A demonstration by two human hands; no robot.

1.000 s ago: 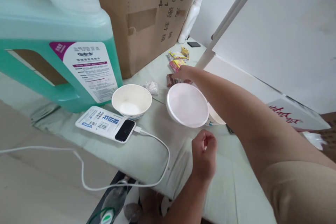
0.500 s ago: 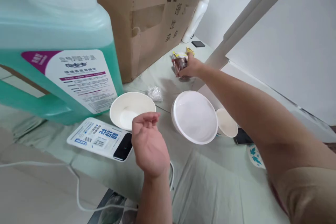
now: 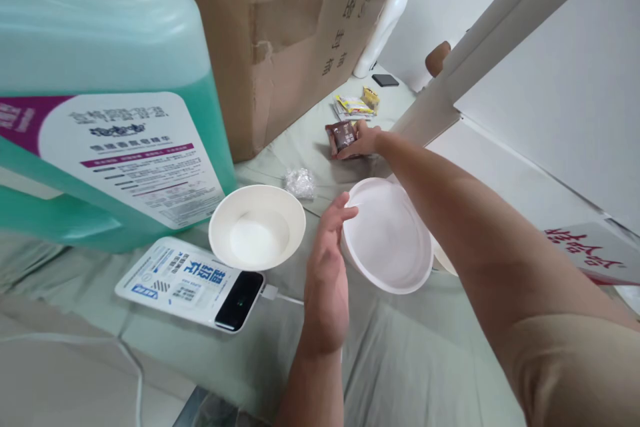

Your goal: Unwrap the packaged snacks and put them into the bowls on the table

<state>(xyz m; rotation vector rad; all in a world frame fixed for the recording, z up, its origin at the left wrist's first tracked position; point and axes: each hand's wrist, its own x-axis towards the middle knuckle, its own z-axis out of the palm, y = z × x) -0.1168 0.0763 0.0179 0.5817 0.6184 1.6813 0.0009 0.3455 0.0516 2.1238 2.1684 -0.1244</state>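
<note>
My right hand [image 3: 367, 140] is stretched to the far side of the cloth-covered surface, closed on a brown packet [image 3: 344, 135]. Just beyond it lie several yellow and white sachets [image 3: 353, 105]. With its fingers extended, my left hand [image 3: 329, 267] is at the left rim of a round white plastic bowl [image 3: 390, 240]; whether it touches the rim I cannot tell. To its left stands a cream paper bowl [image 3: 257, 227] with nothing solid visible inside. Crumpled clear plastic wrap [image 3: 300, 183] sits between the bowls and the packet.
A big jug of green liquid [image 3: 115, 113] and a cardboard box [image 3: 290, 47] stand at the left and back. A white power bank [image 3: 175, 280] with a display has a cable plugged in. Farther back are a white bottle [image 3: 385, 27] and a dark flat object [image 3: 385, 80].
My right hand has drawn the brown packet nearer, away from the yellow sachets, which now lie separate. My left hand has moved right, from beside the paper bowl to the white bowl's rim.
</note>
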